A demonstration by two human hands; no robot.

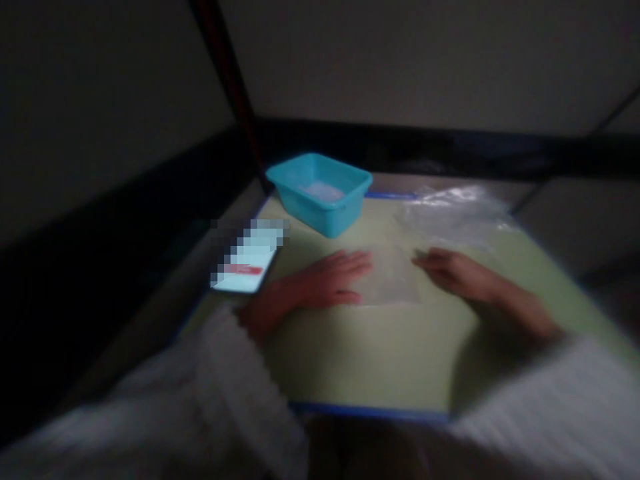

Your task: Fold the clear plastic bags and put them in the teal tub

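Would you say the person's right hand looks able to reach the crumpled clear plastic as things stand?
Probably yes: the right hand is close by, on the near side of the crumpled clear plastic, and nothing visible stands between them. Blur hides whether that hand already holds something.

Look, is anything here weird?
Blocky squares hide part of the lit screen, probably a picture effect. Crumpled clear plastic looks messy at the table's far right, unlike the flat clear sheet partly under the left hand. No spill shows.
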